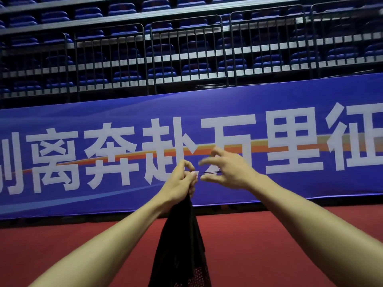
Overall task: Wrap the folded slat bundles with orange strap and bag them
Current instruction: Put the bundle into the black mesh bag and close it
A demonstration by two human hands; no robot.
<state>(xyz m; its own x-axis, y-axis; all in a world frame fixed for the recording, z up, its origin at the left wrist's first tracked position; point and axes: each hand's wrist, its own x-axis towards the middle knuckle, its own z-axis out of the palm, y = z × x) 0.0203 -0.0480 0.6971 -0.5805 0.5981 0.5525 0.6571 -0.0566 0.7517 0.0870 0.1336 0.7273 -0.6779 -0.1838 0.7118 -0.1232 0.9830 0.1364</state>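
- Gripping the gathered neck of the black mesh bag [180, 245], the left hand [180, 183] holds it hanging over the red floor [269, 245].
- Right hand [226, 168] half-spread (blurred); a thin cord [207, 173] reaches its palm, grip unclear.
- Blue banner [62, 112] reads "离奔赴万里征".

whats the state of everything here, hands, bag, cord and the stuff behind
black bag: neck bunched together, hanging down, contents not visible
left hand: grips the bag's neck
cord: pulled taut, running sideways from the bag's neck
right hand: fingers spread, blurred; cord reaches it, grip unclear
banner: hanging flat below the railing
seats: empty
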